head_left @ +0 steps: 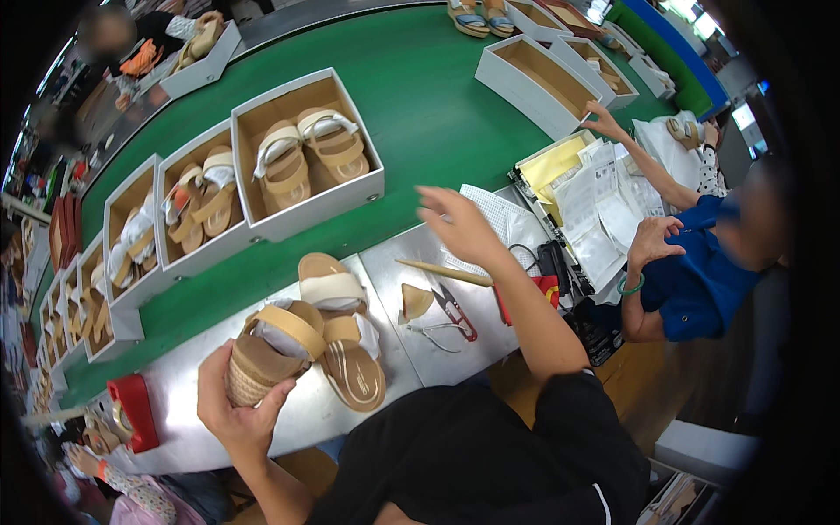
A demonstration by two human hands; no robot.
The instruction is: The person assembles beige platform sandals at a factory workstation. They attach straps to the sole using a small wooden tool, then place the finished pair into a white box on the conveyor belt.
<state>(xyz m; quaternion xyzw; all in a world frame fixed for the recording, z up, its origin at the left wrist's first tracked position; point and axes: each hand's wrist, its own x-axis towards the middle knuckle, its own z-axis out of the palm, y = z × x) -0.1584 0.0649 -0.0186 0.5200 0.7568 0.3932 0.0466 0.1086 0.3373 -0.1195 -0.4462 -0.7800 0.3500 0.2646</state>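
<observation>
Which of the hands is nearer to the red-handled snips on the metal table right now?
Right. The right hand hovers open just above and beyond the snips; the left hand is far off to their left, gripping a wedge sandal.

Left hand [238, 411] curled in a grip — right hand [459, 226] outstretched, fingers spread.

The person wears a black short-sleeved top, loose over the chest and shoulders, its right sleeve ending above the elbow. A thin white stripe runs near the top's lower right side. Both forearms are bare, and the left hand [238, 411] and right hand [455, 223] show no gloves, rings or watch.
</observation>
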